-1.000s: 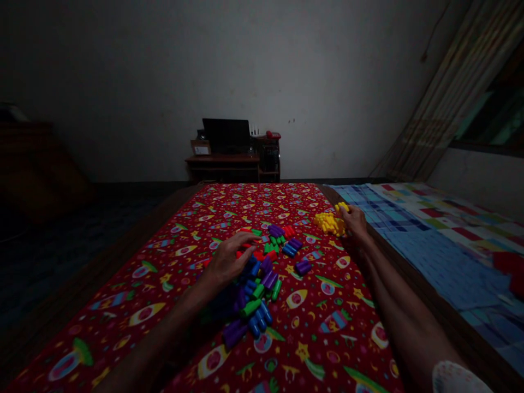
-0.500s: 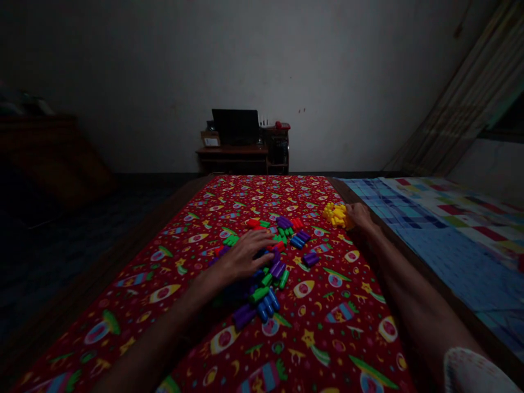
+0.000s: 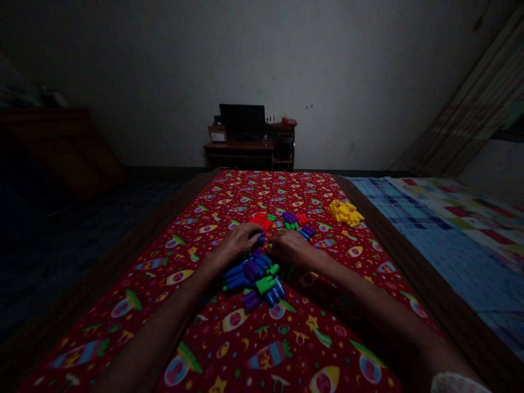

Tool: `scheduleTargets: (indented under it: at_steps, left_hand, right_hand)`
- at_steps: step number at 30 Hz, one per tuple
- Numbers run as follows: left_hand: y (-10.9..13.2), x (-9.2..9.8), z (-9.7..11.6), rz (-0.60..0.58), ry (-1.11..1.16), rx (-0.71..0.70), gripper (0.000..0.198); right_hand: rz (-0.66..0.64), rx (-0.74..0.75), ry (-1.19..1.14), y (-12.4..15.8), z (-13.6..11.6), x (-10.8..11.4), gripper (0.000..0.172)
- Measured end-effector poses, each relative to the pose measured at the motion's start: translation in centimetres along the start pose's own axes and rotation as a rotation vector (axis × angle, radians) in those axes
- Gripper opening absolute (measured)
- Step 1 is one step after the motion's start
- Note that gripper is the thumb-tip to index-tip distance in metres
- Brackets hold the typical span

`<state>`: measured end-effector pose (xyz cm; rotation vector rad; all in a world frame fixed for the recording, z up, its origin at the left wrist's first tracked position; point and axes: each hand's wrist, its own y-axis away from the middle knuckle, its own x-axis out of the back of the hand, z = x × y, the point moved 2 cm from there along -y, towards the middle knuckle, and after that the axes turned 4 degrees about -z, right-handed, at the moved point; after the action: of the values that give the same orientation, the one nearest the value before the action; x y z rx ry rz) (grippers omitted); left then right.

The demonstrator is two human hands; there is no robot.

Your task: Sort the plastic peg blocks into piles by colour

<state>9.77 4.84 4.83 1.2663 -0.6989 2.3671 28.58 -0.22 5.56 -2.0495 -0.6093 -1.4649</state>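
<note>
Both of my hands rest over a loose heap of coloured plastic block pieces [image 3: 256,275] on a red patterned cloth [image 3: 229,349]. My left hand [image 3: 239,240] lies palm down at the far left of the heap, fingers curled over blue and red pieces. My right hand [image 3: 291,248] sits beside it, fingers bent down onto the pieces; what either one grips is hidden. A separate pile of yellow pieces [image 3: 346,213] lies at the far right of the cloth, apart from both hands. Red, green and purple pieces [image 3: 282,220] lie just beyond my fingers.
The cloth covers a long wooden table whose right edge [image 3: 413,262] borders a checked blue and multicoloured mat [image 3: 450,229]. A low desk with a dark screen [image 3: 243,123] stands against the far wall. A curtain [image 3: 470,114] hangs at the right. The room is dim.
My right hand has left the yellow pile and come back left to the mixed heap, beside my left hand. The view has shifted a little, so the table's contents sit higher.
</note>
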Motion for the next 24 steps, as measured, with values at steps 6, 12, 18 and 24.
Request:
scheduleTargets:
  at_steps: [6,12,18,24]
  left_hand:
    - [-0.4,0.1,-0.8,-0.003,0.033,-0.004,0.027]
    - [-0.4,0.2,-0.5,-0.017,-0.022,-0.034,0.028]
    - [0.0,0.1,1.2,-0.007,-0.061,-0.163,0.029]
    - [-0.4,0.6,0.4,0.072,-0.025,-0.178,0.029]
  right_hand:
    - [0.006,-0.100,-0.011,-1.1,-0.6,-1.0,0.029]
    - [0.320,-0.185,-0.803,-0.6,2.8,3.5,0.041]
    - [0.692,-0.333,-1.023,4.0,10.1,7.4,0.054]
    - [0.792,-0.825,-0.233,10.6,16.6,8.3,0.035]
